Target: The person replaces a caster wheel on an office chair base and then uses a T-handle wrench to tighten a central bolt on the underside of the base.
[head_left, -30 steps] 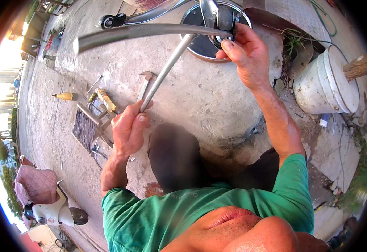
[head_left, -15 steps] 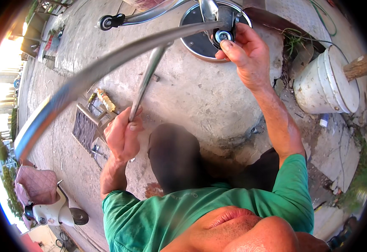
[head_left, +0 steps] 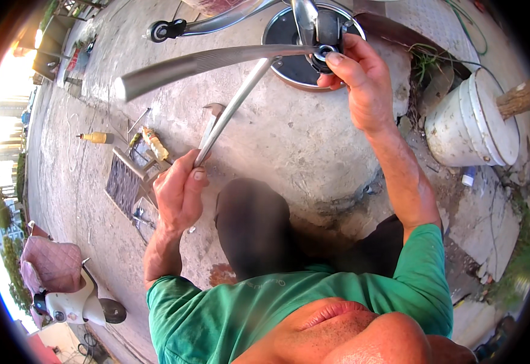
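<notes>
My left hand (head_left: 180,193) is closed around the lower end of a straight metal rod (head_left: 234,109), which slants up to the right. The rod's upper end meets a curved, grey metal bar (head_left: 198,70); whether the two are joined I cannot tell. My right hand (head_left: 368,88) pinches a black caster (head_left: 330,30) with a silver ring, at the bar's right end. Behind it are a curved chrome leg (head_left: 228,24) with another black caster (head_left: 158,30) at its tip, and a round black disc (head_left: 286,67) with a shiny rim.
A hammer (head_left: 213,110) lies on the concrete beyond the rod. To the left are a small low stand (head_left: 125,182), plastic bottles (head_left: 95,138) and a white scooter (head_left: 74,306) with a pink quilted cover. A white bucket (head_left: 459,127) holding a wooden post (head_left: 516,100) stands right.
The curved bar's free end has swung up and to the right, uncovering a yellow bottle. The rod's top has tilted right. My right hand has barely moved and keeps its pinch.
</notes>
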The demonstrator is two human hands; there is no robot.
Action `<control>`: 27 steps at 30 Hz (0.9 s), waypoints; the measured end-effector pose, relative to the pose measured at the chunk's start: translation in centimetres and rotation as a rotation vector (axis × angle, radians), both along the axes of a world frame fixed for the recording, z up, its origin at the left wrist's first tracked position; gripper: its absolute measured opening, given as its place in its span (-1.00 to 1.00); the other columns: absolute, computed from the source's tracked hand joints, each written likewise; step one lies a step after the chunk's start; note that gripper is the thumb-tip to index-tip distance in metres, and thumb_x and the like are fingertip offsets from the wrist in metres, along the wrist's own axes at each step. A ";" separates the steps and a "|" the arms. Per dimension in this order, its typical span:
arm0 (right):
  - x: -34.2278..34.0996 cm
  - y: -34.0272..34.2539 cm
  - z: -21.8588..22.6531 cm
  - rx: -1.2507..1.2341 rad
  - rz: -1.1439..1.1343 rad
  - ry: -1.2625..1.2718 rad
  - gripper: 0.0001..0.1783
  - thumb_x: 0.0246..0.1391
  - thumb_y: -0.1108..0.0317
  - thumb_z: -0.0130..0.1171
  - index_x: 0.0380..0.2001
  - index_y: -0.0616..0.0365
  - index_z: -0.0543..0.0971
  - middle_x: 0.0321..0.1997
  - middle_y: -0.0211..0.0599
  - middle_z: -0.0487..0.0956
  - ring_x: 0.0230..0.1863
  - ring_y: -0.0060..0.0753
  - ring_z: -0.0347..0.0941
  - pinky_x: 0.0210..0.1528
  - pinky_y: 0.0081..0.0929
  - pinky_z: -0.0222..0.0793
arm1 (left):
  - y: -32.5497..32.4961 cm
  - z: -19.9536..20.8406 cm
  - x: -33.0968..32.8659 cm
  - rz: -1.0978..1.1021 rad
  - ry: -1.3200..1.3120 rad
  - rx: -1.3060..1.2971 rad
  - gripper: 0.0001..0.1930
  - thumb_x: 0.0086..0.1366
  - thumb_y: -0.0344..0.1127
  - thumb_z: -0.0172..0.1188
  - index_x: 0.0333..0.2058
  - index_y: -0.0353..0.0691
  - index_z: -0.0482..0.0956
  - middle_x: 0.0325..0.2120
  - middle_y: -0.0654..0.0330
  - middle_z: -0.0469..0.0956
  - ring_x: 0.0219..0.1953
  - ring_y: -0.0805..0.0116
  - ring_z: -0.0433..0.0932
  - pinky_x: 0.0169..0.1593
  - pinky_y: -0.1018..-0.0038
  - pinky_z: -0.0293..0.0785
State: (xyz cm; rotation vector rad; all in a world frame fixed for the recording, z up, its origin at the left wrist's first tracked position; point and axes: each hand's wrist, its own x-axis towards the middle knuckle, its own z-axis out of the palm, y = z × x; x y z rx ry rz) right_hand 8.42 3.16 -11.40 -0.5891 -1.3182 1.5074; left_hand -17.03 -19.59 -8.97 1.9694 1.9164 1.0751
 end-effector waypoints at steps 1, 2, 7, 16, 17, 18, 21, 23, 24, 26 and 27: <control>0.0 0.0 -0.1 -0.015 0.005 0.006 -0.66 0.21 0.21 0.19 -0.02 0.14 0.55 -0.26 -0.47 0.64 -0.38 -0.66 0.56 -0.33 -0.67 0.37 | -0.1 -0.1 -0.2 -0.007 -0.017 0.031 -0.64 0.52 -0.24 0.00 0.02 -0.44 0.57 -0.61 0.27 0.50 -0.57 0.56 0.46 -0.42 0.60 0.39; 0.0 0.0 0.1 -0.015 0.000 0.008 -0.66 0.21 0.21 0.19 -0.02 0.13 0.56 -0.26 -0.46 0.64 -0.39 -0.66 0.56 -0.33 -0.67 0.36 | -0.3 -0.5 -0.6 -0.014 -0.034 0.063 -0.64 0.52 -0.24 0.00 0.02 -0.44 0.57 -0.62 0.27 0.50 -0.58 0.57 0.43 -0.44 0.61 0.37; 0.3 0.3 0.0 -0.013 0.046 0.024 -0.56 0.19 0.21 0.27 0.06 0.20 0.54 -0.20 -0.45 0.63 -0.43 -0.69 0.50 -0.25 -0.63 0.53 | -1.4 -3.3 -1.8 0.093 -0.345 0.093 -0.66 0.53 -0.22 -0.01 -0.01 -0.41 0.55 -0.61 0.34 0.45 -0.64 0.65 0.25 -0.54 0.65 0.15; 0.3 -0.1 1.7 0.042 -0.079 -0.076 -0.73 0.18 0.34 0.20 -0.08 0.18 0.58 -0.17 -0.28 0.70 -0.56 -0.77 0.28 -0.49 -0.78 0.21 | 1.1 -19.2 -4.7 0.206 -0.721 -0.637 -0.68 0.50 -0.19 0.06 -0.04 -0.35 0.60 -0.63 0.35 0.41 -0.57 0.59 0.35 -0.48 0.55 0.28; 0.4 0.0 1.7 0.038 -0.079 -0.077 -0.74 0.16 0.38 0.22 -0.09 0.20 0.58 -0.17 -0.25 0.70 -0.56 -0.77 0.25 -0.47 -0.78 0.22 | 1.2 -20.4 -4.3 0.196 -0.753 -0.681 -0.67 0.50 -0.18 0.06 -0.04 -0.35 0.60 -0.62 0.35 0.41 -0.57 0.59 0.35 -0.48 0.55 0.27; 0.4 0.0 1.7 0.043 -0.086 -0.082 -0.74 0.16 0.38 0.22 -0.09 0.20 0.58 -0.17 -0.25 0.70 -0.55 -0.77 0.26 -0.47 -0.78 0.22 | 1.1 -21.4 -3.8 0.190 -0.785 -0.723 -0.67 0.50 -0.17 0.06 -0.04 -0.35 0.60 -0.62 0.35 0.41 -0.56 0.59 0.35 -0.48 0.55 0.27; 0.1 0.0 1.8 0.059 -0.105 -0.085 -0.72 0.15 0.37 0.24 -0.08 0.23 0.57 -0.15 -0.22 0.70 -0.51 -0.76 0.30 -0.46 -0.76 0.24 | 0.5 -26.0 -2.6 0.153 -0.827 -0.762 -0.65 0.48 -0.11 0.11 -0.05 -0.30 0.62 -0.62 0.37 0.38 -0.56 0.59 0.34 -0.48 0.53 0.26; -0.2 -0.4 2.2 0.085 -0.157 -0.097 -0.66 0.10 0.43 0.30 -0.06 0.30 0.57 -0.23 -0.34 0.67 -0.42 -0.77 0.41 -0.41 -0.73 0.33 | 0.1 -27.8 -2.2 0.137 -0.847 -0.759 -0.65 0.47 -0.08 0.14 -0.06 -0.28 0.63 -0.63 0.37 0.37 -0.57 0.59 0.34 -0.49 0.52 0.25; -0.2 -0.4 2.3 0.099 -0.185 -0.101 -0.63 0.07 0.46 0.33 -0.04 0.34 0.57 -0.26 -0.39 0.65 -0.38 -0.77 0.46 -0.39 -0.71 0.38 | 0.1 -28.2 -1.8 0.133 -0.864 -0.757 -0.65 0.47 -0.08 0.14 -0.07 -0.28 0.63 -0.63 0.37 0.38 -0.57 0.59 0.33 -0.49 0.52 0.24; -0.1 -0.3 1.4 0.211 -0.219 -0.102 -0.59 0.05 0.51 0.36 -0.01 0.38 0.56 -0.25 -0.37 0.66 -0.36 -0.78 0.48 -0.37 -0.73 0.39 | 0.1 -28.8 -1.3 0.147 -0.877 -0.760 -0.66 0.46 -0.09 0.15 -0.09 -0.28 0.63 -0.64 0.35 0.39 -0.57 0.57 0.34 -0.50 0.49 0.25; 0.0 -0.3 1.4 0.231 -0.220 -0.123 -0.58 0.04 0.51 0.37 -0.01 0.38 0.56 -0.25 -0.37 0.66 -0.37 -0.79 0.47 -0.37 -0.74 0.38 | 0.1 -29.0 -1.4 0.164 -0.874 -0.763 -0.67 0.46 -0.09 0.15 -0.11 -0.27 0.64 -0.64 0.33 0.39 -0.57 0.56 0.35 -0.50 0.47 0.26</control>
